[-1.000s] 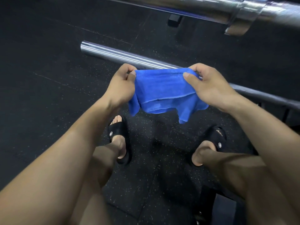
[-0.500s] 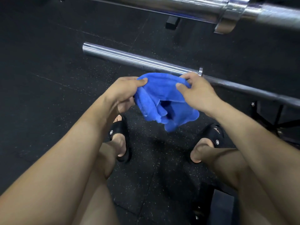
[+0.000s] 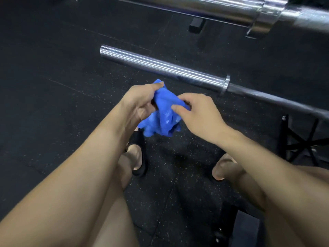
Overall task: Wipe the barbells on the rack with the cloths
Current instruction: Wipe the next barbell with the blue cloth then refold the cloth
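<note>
your left hand [image 3: 142, 98] grips the crumpled blue microfibre cloth [image 3: 162, 116] and your right hand [image 3: 197, 116] pinches its near edge, just short of the lower chrome barbell sleeve [image 3: 160, 67]. bunch the cloth into a firm pad, wrap it round the sleeve, then wipe along its length.
</note>
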